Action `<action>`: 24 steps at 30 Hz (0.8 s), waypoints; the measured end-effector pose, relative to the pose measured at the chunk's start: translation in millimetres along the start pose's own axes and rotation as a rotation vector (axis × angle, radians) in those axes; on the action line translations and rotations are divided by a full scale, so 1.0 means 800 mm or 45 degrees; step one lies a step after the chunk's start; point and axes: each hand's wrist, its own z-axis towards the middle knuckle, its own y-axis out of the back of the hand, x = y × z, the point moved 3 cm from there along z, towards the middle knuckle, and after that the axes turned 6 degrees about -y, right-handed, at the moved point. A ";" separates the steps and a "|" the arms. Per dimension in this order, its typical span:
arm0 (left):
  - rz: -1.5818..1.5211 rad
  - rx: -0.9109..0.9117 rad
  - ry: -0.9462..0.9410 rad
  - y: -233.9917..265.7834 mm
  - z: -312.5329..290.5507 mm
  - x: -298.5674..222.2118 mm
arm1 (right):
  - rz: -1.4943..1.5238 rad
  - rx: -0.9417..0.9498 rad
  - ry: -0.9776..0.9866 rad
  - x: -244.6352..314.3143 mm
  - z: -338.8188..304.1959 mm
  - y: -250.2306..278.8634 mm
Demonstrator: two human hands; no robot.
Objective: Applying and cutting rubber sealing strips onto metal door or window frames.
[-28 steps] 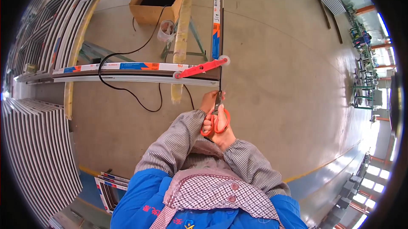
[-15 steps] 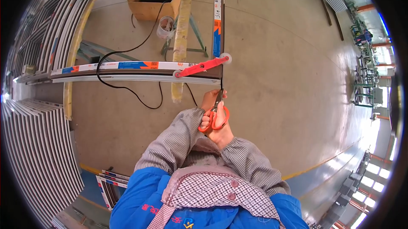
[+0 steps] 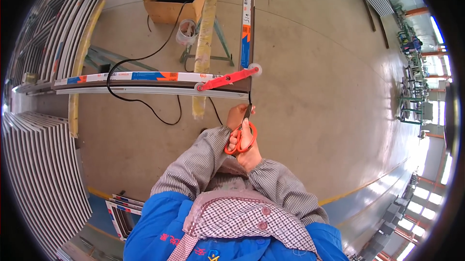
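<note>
My right hand [image 3: 248, 154] is closed around the red-handled scissors [image 3: 252, 141], whose dark blades point away from me. Just beyond and to the left, my left hand [image 3: 236, 115] is closed near the blade tips, partly covered by the scissors. A thin black strip [image 3: 250, 98] hangs from the near right corner of a window frame [image 3: 184, 86] and runs down to the blades and left fingers. The left fingers appear to pinch that strip, though the grip is mostly hidden. Across the frame corner lies a red roller tool [image 3: 227, 79] with a wheel at each end.
Yellow-wrapped bars [image 3: 205, 43] support the frame. Beyond it, a cardboard box [image 3: 160, 11] and a clear bucket [image 3: 186, 32] stand on the floor. A black cord [image 3: 131, 98] loops over the frame's near side. Stacked frame pieces [image 3: 46, 178] fill the left.
The whole view has shifted slightly left. Both hands stay together below the frame corner, with the scissors still in my right hand. The roller tool has not moved on the frame.
</note>
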 end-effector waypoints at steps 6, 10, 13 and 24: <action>-0.115 -0.183 0.018 -0.010 -0.009 -0.022 | -0.067 0.112 -0.124 0.015 -0.017 0.011; -0.273 -0.253 0.047 -0.016 -0.015 -0.021 | -0.327 0.216 -0.243 0.036 -0.043 0.050; -0.390 -0.164 0.103 -0.022 -0.024 -0.022 | -0.918 0.222 -0.094 0.072 -0.041 0.106; -1.271 -0.479 -0.055 -0.071 -0.028 0.012 | -1.535 0.328 -0.221 0.200 -0.001 0.154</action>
